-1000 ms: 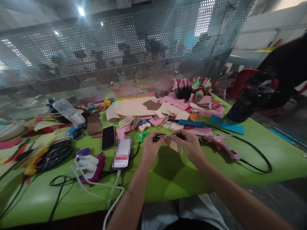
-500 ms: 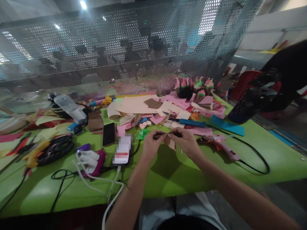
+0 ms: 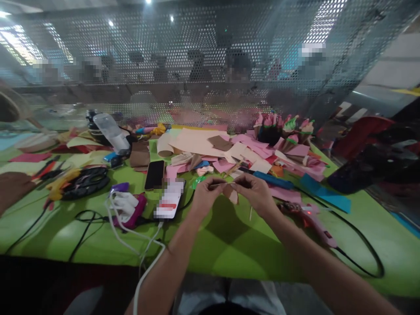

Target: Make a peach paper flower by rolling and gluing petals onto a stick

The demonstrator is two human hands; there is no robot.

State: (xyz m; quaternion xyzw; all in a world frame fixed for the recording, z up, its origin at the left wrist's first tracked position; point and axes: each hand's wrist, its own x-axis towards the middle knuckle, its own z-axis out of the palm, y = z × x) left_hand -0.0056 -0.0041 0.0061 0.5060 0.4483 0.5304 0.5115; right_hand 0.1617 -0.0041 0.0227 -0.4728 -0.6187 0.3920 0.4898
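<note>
My left hand (image 3: 206,194) and my right hand (image 3: 254,194) meet over the front middle of the green table (image 3: 229,258). Both are closed, pinching a small pinkish-beige piece of paper (image 3: 232,195) between thumbs and fingers. Part of it is hidden behind the fingertips, while its lower corner hangs down. A thin pale stick (image 3: 250,213) shows just under my right hand. Right of that hand lies a pink glue gun (image 3: 315,223) with a red light on. A shiny green scrap (image 3: 197,181) is close beside my left hand.
Two phones, one dark (image 3: 154,175) and one lit (image 3: 170,201), lie left of my hands near a magenta power strip (image 3: 139,210) with cables. Coloured sheets (image 3: 197,142) cover the back. A blue-handled tool (image 3: 274,180) lies behind my right hand. Another person's hand (image 3: 13,188) is at far left.
The view has swung left, so the table things appear shifted to the right. Another person's hand now shows at the left edge. My hands keep their pinch on the piece of paper.
</note>
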